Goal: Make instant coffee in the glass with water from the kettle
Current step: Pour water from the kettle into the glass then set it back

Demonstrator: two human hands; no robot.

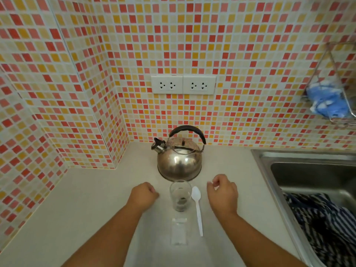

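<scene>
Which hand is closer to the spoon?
The right hand, just right of the white spoon. The left hand sits on the far side of the glass.

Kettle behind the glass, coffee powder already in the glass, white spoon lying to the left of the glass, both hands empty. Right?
Not quite. In the head view the white spoon lies to the right of the glass, not the left. The rest holds: kettle behind the glass, dark powder in its bottom, left hand and right hand holding nothing.
</scene>
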